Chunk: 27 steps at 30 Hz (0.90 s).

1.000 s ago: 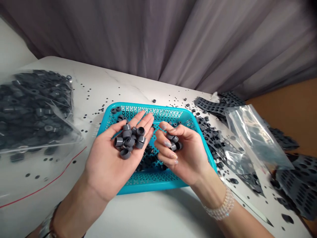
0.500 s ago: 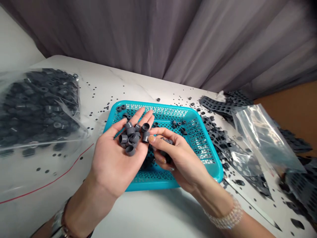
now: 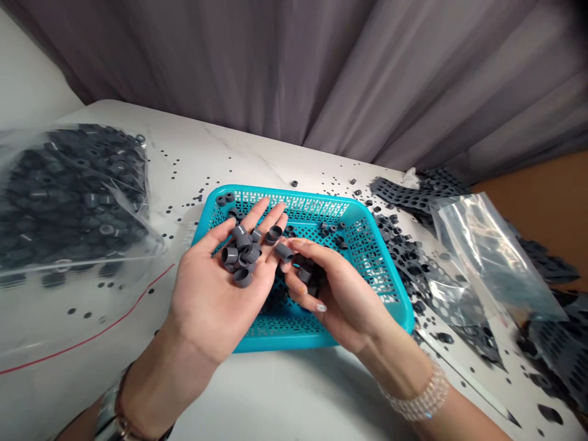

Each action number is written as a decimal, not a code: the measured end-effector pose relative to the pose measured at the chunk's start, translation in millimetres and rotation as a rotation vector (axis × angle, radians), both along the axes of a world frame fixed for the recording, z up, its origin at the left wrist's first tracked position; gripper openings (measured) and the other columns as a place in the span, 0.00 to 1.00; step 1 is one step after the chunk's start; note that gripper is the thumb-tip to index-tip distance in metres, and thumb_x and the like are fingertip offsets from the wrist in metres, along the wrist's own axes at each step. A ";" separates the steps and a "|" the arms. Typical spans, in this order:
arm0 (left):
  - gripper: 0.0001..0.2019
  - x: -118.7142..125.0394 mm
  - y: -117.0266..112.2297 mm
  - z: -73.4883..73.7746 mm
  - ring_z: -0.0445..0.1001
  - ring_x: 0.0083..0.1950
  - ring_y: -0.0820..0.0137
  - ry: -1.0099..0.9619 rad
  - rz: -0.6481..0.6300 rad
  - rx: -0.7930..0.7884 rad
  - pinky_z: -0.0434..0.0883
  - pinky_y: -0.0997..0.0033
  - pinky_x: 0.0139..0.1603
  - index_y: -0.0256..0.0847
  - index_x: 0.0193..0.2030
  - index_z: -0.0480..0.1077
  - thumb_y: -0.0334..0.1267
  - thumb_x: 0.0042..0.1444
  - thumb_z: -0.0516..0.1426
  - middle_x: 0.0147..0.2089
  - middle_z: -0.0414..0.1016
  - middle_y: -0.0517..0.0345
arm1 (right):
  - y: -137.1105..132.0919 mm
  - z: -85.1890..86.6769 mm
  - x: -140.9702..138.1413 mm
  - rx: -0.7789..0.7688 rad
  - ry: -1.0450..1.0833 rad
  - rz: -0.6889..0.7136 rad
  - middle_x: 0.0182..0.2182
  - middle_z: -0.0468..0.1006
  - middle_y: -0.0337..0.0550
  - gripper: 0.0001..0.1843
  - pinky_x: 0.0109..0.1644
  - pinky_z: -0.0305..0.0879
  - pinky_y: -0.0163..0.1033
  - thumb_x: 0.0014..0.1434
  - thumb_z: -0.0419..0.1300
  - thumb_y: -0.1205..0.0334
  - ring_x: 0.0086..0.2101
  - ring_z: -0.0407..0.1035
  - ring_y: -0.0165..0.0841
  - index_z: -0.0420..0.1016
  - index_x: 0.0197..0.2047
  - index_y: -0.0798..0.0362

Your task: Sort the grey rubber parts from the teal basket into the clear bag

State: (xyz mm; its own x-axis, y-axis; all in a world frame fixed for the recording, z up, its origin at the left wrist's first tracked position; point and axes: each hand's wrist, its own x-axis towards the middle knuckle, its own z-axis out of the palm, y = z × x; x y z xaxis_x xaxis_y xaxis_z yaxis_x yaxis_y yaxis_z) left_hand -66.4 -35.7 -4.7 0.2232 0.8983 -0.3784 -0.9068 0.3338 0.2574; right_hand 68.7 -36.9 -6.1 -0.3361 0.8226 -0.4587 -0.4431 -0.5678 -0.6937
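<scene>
My left hand [image 3: 220, 288] lies palm up over the left half of a turquoise perforated basket [image 3: 367, 257], fingers spread, cupping a small heap of grey rubber rings [image 3: 241, 254]. My right hand [image 3: 333, 288] is curled beside it, palm partly up. Its thumb and forefinger pinch one grey ring [image 3: 283, 252] right at the left hand's fingertips, and a few more rings sit in its curled fingers. A few rings lie loose on the basket floor.
A large clear bag full of grey rings [image 3: 68, 196] lies at the left. Punched-out black rubber sheets [image 3: 413, 257] and an empty clear bag [image 3: 487, 257] cover the right side. Tiny black punchings dot the white table [image 3: 285, 398]. A grey curtain hangs behind.
My right hand moved left to my left palm's fingertips and now pinches one ring there. The left hand stayed open with its heap.
</scene>
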 end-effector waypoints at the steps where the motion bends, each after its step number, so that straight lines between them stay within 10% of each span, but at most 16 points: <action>1: 0.22 0.2 0.3 0.6 0.70 0.60 0.65 0.005 -0.001 -0.001 0.66 0.65 0.62 0.39 0.65 0.61 0.37 0.65 0.45 0.58 0.74 0.50 | 0.1 0.2 -0.4 -0.003 0.001 -0.003 0.22 0.69 0.37 0.10 0.14 0.42 0.27 0.59 0.56 0.59 0.16 0.53 0.20 0.70 0.30 0.56; 15: 0.23 9.3 -2.6 12.0 0.73 0.58 0.66 0.040 -0.047 -0.036 0.70 0.72 0.57 0.33 0.64 0.62 0.34 0.63 0.45 0.57 0.75 0.47 | -4.1 0.4 -1.2 0.131 -0.177 0.000 0.16 0.59 0.28 0.14 0.15 0.38 0.26 0.55 0.64 0.53 0.14 0.48 0.20 0.64 0.32 0.51; 27: 0.23 3.1 -0.9 8.2 0.70 0.61 0.69 -0.078 -0.056 0.088 0.64 0.68 0.63 0.38 0.66 0.59 0.36 0.65 0.44 0.57 0.75 0.52 | 10.1 -0.2 9.0 -0.113 0.232 0.007 0.21 0.70 0.40 0.10 0.11 0.43 0.24 0.52 0.51 0.64 0.15 0.56 0.22 0.73 0.30 0.57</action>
State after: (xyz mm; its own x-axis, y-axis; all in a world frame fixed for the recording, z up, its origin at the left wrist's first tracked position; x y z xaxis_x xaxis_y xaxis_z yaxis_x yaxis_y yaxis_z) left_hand -63.4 -36.6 3.5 0.2994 0.9126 -0.2785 -0.9060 0.3635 0.2172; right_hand 77.7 -26.9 -6.4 -0.4483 0.7677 -0.4579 -0.5788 -0.6396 -0.5059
